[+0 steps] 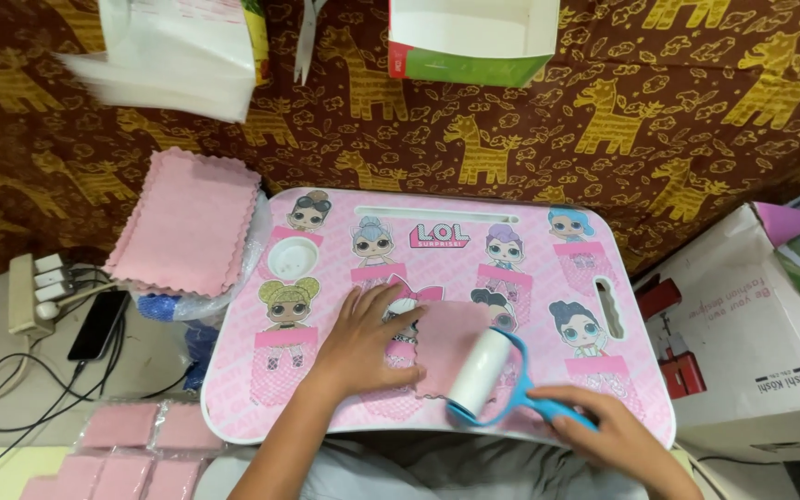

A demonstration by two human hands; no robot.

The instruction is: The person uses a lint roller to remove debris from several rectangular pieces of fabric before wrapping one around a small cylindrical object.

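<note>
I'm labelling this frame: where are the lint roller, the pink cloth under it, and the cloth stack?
lint roller [480, 372], head view, white roll.
pink cloth [446, 335], head view, its middle.
cloth stack [185, 222], head view, top sheet.

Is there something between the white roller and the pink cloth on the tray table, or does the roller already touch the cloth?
Nothing visible stands between them. The lint roller, held by the right hand, lies directly on the pink cloth. The left hand presses the cloth's left edge onto the pink lap table.

Brown cloth with gold giraffes [659, 139], pink lap table [520, 222], cardboard box [752, 343], power strip [34, 292]
</note>
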